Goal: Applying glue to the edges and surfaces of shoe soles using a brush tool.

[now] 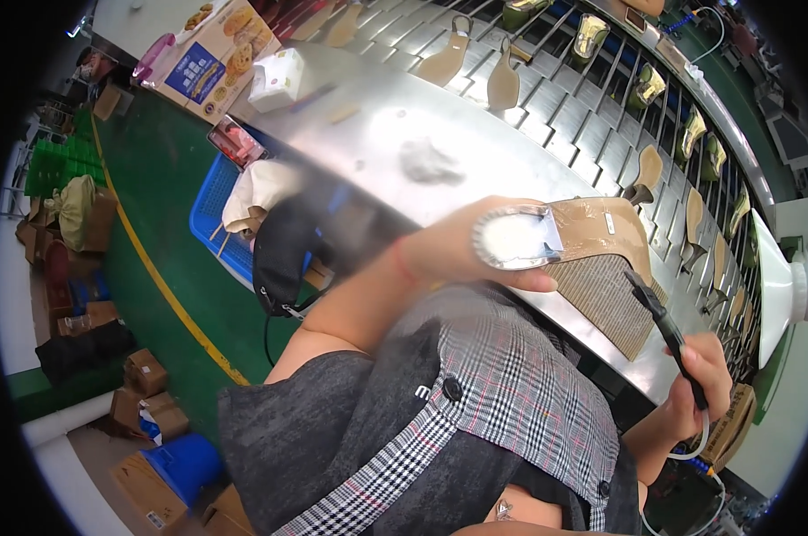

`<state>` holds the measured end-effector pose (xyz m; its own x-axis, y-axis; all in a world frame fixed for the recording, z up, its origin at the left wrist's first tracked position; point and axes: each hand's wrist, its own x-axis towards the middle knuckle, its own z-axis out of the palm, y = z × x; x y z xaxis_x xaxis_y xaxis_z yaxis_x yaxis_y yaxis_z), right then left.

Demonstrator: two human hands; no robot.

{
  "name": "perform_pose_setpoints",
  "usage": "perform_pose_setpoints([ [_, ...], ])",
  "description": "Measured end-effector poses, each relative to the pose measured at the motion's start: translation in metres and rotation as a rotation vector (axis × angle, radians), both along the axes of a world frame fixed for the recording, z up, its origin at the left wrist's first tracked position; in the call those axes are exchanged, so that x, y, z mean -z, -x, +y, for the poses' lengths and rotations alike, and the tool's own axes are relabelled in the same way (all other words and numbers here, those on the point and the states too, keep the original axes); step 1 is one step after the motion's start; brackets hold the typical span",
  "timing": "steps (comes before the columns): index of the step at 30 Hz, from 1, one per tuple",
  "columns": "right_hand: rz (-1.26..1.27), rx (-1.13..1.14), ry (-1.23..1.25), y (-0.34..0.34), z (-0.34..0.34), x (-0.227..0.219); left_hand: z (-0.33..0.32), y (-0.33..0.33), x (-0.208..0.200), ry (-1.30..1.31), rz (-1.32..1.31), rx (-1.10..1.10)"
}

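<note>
My left hand (455, 243) grips a tan shoe sole (592, 228) by its rounded end, which is covered in shiny, pale film. Its thumb lies along the edge; the other fingers are hidden behind. Under the sole is a ribbed grey-brown piece (605, 299), joined or lying close against it; I cannot tell which. My right hand (706, 371) is closed round a slim black pen-shaped tool (670, 335) with a pale hose at its lower end. The tool's dark tip is close to the ribbed piece; whether they touch is unclear.
A metal worktable (368, 134) stretches ahead, beside a slatted conveyor (547, 116) bearing tan soles (504, 82) and shiny gold-green shoe forms (590, 37). A biscuit carton (212, 67), a tissue pack (276, 79) and a phone (235, 141) are at left, above a blue basket (209, 210).
</note>
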<state>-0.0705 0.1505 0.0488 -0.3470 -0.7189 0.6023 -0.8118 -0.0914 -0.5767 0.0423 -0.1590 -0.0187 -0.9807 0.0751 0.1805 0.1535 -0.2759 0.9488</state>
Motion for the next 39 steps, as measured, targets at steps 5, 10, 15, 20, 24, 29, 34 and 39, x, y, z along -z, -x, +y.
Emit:
perform_pose_setpoints([
  [5,0.100,0.155,-0.021,-0.020,-0.037,-0.004,0.005,0.007,0.002,0.086,-0.012,0.018],
  [10,0.061,-0.002,-0.123,-0.019,-0.027,-0.009,0.005,0.010,0.001,0.115,0.036,0.052],
  [15,0.053,0.066,-0.093,-0.014,-0.023,-0.005,0.000,0.005,0.005,0.100,0.009,0.047],
  [20,0.017,0.190,-0.023,-0.008,-0.027,0.008,-0.007,0.002,0.003,0.156,-0.009,0.059],
  [24,-0.046,-0.081,-0.027,0.003,-0.004,0.011,-0.009,0.003,0.003,0.080,0.001,0.041],
  [29,-0.086,0.090,0.037,0.006,-0.003,0.023,-0.012,-0.001,0.002,-0.018,-0.032,-0.013],
  [34,-0.122,0.180,0.276,0.012,0.026,0.048,-0.013,0.007,0.005,0.006,-0.067,-0.076],
  [39,-0.299,0.585,0.097,0.010,0.013,0.134,-0.001,0.057,0.049,0.031,-0.066,-0.208],
])
